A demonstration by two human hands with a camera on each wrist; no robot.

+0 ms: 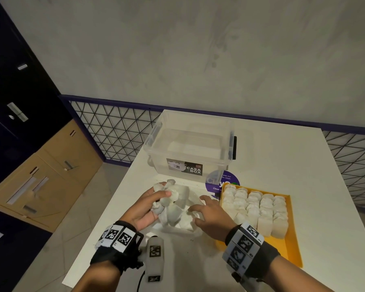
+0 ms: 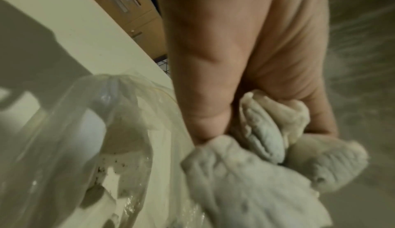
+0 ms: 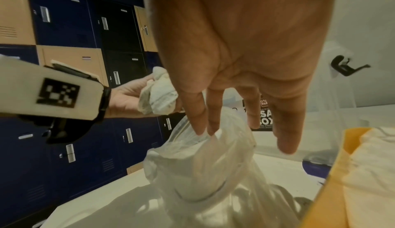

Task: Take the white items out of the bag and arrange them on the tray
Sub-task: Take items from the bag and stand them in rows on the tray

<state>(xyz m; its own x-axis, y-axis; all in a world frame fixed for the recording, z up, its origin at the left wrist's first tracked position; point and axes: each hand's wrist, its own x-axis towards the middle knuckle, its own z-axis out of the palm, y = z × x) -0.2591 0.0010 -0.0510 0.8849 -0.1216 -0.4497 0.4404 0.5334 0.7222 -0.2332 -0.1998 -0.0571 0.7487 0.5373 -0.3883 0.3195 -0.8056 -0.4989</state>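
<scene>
My left hand (image 1: pixel 156 199) grips a bunch of crumpled white items (image 1: pixel 173 199), lifted just above the clear plastic bag (image 1: pixel 183 225) on the white table. The left wrist view shows the same white items (image 2: pixel 245 172) bunched under the curled fingers (image 2: pixel 205 96), with the bag (image 2: pixel 96 130) beside them. My right hand (image 1: pixel 196 209) hovers over the bag with its fingers straight. Its fingertips (image 3: pixel 203 130) touch the bag's rim (image 3: pixel 203 164). The orange tray (image 1: pixel 291 239) lies to the right, holding several rows of white items (image 1: pixel 259 205).
A clear lidded storage box (image 1: pixel 190 148) stands behind the bag, with a purple round sticker (image 1: pixel 223 182) on the table beside it. The table's left edge (image 1: pixel 105 199) drops to the floor. Lockers (image 1: pixel 19 102) line the left wall.
</scene>
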